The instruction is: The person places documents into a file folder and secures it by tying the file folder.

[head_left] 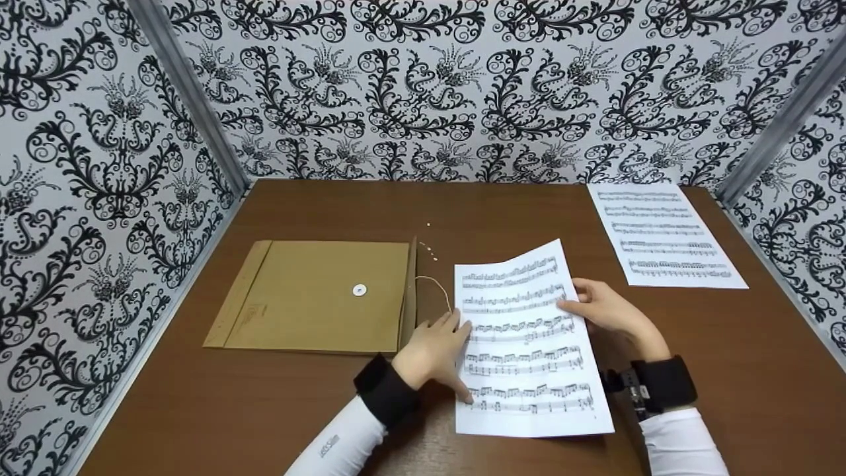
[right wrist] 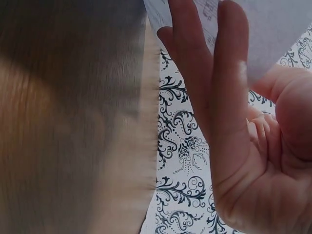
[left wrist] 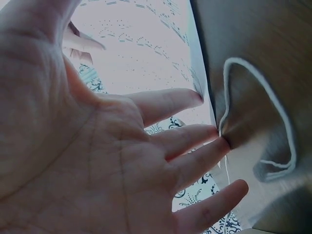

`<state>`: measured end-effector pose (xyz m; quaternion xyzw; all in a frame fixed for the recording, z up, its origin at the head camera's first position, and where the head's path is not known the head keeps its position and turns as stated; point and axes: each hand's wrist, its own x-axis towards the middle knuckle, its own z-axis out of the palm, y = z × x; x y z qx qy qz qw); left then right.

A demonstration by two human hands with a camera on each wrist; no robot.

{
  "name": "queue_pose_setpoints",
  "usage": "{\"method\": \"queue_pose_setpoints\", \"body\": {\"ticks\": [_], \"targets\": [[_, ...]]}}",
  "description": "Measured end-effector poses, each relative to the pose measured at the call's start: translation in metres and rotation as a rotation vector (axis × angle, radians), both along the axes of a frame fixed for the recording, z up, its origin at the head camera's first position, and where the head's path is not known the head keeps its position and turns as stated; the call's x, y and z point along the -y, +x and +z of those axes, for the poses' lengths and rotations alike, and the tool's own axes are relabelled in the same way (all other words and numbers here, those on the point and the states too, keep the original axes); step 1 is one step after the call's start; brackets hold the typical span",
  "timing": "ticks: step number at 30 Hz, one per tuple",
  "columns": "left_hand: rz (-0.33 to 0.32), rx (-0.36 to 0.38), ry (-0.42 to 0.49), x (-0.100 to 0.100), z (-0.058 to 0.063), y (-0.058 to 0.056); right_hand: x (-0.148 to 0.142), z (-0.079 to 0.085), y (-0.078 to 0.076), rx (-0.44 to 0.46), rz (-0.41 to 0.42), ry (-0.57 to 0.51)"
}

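Observation:
A sheet of printed music (head_left: pixel 522 370) is in front of me, its upper right part lifted and bent. My right hand (head_left: pixel 611 311) pinches its right edge, thumb on the printed face and fingers behind; the right wrist view shows the paper (right wrist: pixel 273 34) between thumb and fingers. At the sheet's left edge is my left hand (head_left: pixel 433 350), fingers spread and fairly straight, its thumb over the lower left margin. In the left wrist view, its fingertips lie near that edge and a pale string (left wrist: pixel 273 92). Left of it lies a brown envelope (head_left: pixel 317 297) with a white button.
A second music sheet (head_left: pixel 667 235) lies at the back right of the brown table (head_left: pixel 317 410). Small white marks (head_left: pixel 428 250) show behind the envelope's right end. Black-and-white patterned walls (head_left: pixel 462 86) enclose the table's back and sides.

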<state>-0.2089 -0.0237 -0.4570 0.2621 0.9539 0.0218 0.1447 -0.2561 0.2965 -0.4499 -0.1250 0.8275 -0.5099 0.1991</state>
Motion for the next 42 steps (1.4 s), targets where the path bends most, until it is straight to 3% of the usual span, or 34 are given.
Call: {"method": "queue_pose_setpoints", "body": {"ticks": [5, 13, 21, 30, 36, 42], "targets": [[-0.002, -0.009, 0.015, 0.001, 0.001, 0.003, -0.001, 0.001, 0.000, 0.003, -0.002, -0.015], [-0.014, -0.020, -0.025, 0.000, 0.011, 0.007, -0.003, 0.009, 0.001, -0.034, -0.033, 0.007], [-0.002, 0.001, 0.018, 0.006, 0.017, 0.003, -0.008, 0.014, 0.002, -0.035, -0.077, -0.091], [0.049, 0.125, 0.226, 0.016, 0.037, 0.005, -0.014, 0.018, 0.004, -0.004, -0.188, -0.194], [0.075, 0.166, 0.316, 0.019, 0.041, 0.003, -0.018, 0.020, 0.005, -0.020, -0.225, -0.239], [0.142, 0.115, 0.430, 0.019, 0.043, -0.001, -0.020, 0.020, 0.005, -0.021, -0.271, -0.283]]}}
